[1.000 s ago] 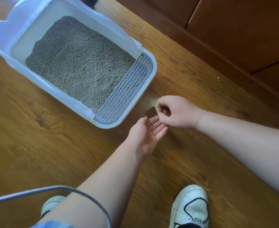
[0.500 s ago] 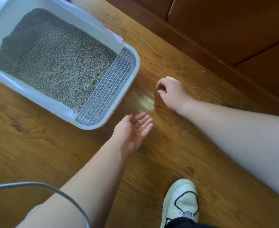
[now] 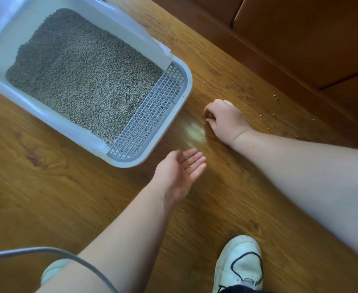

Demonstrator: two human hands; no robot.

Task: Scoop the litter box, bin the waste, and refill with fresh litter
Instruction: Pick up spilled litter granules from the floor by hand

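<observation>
The wooden floor [image 3: 47, 197] carries the litter box [image 3: 188, 85], scattered litter grains [image 3: 276, 97] and 1 white shoe [image 3: 239, 263].

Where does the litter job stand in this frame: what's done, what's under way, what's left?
Done, apparently: the litter box holds level, clean-looking litter. In hand: cleanup, with the right hand curled at the floor, seemingly pinching stray granules, and the left hand held palm-up with a few on it. Left: more granules lie near the wooden baseboard; no scoop or bin is in view.
</observation>
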